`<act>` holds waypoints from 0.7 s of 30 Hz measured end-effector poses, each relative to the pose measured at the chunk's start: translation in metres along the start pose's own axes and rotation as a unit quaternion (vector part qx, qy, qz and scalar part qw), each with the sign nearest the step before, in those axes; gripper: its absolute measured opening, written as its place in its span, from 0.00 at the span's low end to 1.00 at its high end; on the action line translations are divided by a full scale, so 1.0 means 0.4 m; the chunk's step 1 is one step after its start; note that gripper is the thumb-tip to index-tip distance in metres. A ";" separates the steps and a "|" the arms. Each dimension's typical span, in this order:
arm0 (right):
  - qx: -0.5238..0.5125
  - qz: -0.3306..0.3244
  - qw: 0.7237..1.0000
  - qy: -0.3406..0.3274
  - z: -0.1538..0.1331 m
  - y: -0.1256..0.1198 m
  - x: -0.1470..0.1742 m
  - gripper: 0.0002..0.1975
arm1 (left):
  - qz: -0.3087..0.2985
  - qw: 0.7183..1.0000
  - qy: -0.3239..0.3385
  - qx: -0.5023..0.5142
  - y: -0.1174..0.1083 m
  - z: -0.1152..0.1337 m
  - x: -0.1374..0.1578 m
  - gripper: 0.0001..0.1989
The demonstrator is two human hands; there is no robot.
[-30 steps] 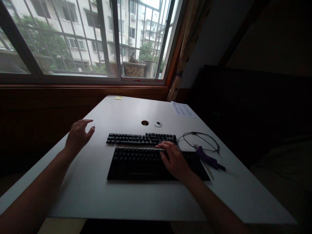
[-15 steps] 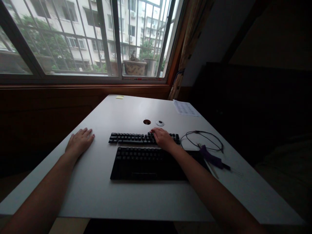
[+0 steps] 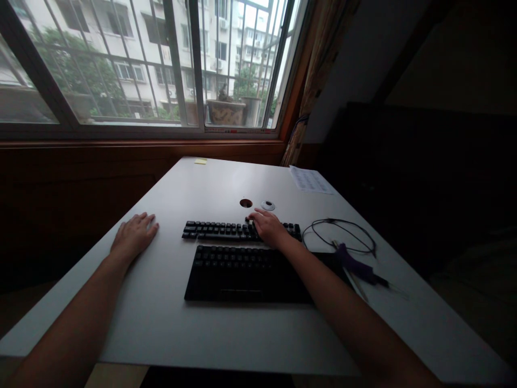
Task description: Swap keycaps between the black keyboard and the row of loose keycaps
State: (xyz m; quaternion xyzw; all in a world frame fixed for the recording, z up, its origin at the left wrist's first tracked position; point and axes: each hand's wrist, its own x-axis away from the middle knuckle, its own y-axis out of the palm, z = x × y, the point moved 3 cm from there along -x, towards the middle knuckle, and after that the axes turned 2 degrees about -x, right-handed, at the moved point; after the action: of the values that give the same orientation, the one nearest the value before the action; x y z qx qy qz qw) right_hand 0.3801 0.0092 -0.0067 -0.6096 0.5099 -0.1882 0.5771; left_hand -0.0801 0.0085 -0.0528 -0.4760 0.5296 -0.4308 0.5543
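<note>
My left hand (image 3: 135,235) lies flat on the left side of the white desk (image 3: 161,318), fingers stretched out and holding nothing. With thumb and fingers pinched together, my right hand (image 3: 269,227) is over the rows of loose black keycaps (image 3: 218,229). A small black keycap (image 3: 247,219) shows at its fingertips, just above the top row. Nearer me lies a black keyboard (image 3: 242,295). Keycaps stand along its far rows, while the front part looks flat and dark. My right forearm crosses the keyboard and hides its right part.
On the right lie a coiled black cable (image 3: 343,222), a purple-handled tool with thin wires (image 3: 357,268) and a slim light stick (image 3: 358,285). Behind the keycaps are a round desk hole (image 3: 246,203) and its cover (image 3: 267,205). Printed paper (image 3: 311,180) and a yellow note (image 3: 201,161) lie farther back.
My right fingers have drawn slightly up from the keycap row, and a keycap now shows at their tips. My left hand stays flat. The whole view has shifted a little.
</note>
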 end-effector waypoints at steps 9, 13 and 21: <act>-0.014 0.018 0.999 0.035 0.019 0.014 -0.070 0.10 | 0.008 1.000 -0.009 0.014 0.001 0.001 0.001 0.32; -0.015 0.004 0.999 0.047 0.023 0.029 -0.090 0.09 | 0.007 1.000 -0.007 0.018 0.005 -0.001 0.000 0.32; -0.041 0.017 0.999 0.028 0.011 0.022 -0.095 0.07 | -0.007 1.000 -0.005 0.017 0.001 -0.001 -0.002 0.34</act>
State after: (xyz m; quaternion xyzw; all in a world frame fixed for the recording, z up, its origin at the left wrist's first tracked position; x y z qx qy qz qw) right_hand 0.3646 0.0450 -0.0020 -0.6182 0.5434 -0.1745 0.5405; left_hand -0.0805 0.0092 -0.0529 -0.4725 0.5158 -0.4415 0.5619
